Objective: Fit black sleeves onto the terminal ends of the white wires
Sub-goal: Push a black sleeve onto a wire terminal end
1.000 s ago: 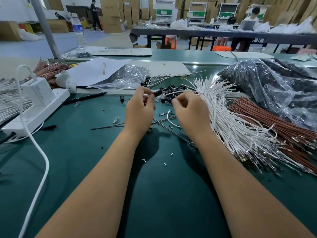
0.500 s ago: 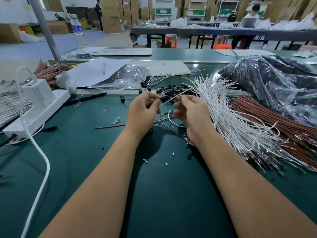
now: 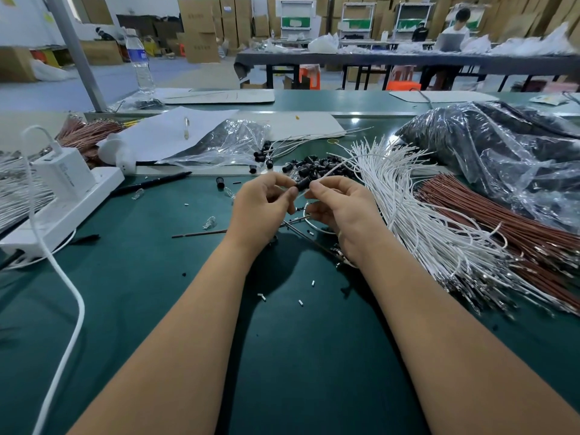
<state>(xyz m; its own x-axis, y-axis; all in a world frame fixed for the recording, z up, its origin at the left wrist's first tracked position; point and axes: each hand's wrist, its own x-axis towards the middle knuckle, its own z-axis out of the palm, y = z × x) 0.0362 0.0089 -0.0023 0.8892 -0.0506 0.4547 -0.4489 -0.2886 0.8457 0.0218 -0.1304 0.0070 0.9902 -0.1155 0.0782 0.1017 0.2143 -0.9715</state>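
Pinching one black sleeve (image 3: 302, 184) between thumb and forefinger, the left hand (image 3: 262, 208) steadies it above the mat, while the right hand (image 3: 340, 206) grips a white wire (image 3: 333, 168) and feeds it in (spare sleeves (image 3: 317, 163) lie just beyond, handy).

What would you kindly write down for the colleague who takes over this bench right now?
Left hand: pinches one black sleeve.
Right hand: pinches a white wire that runs into that sleeve.
Stock: loose sleeve pile just beyond the hands; bare white wire bundle to the right.
Done: a few sleeved wires lie beyond the left hand.
Left: seat this sleeve, then work through the large bundle. How far the terminal is in cannot be seen.
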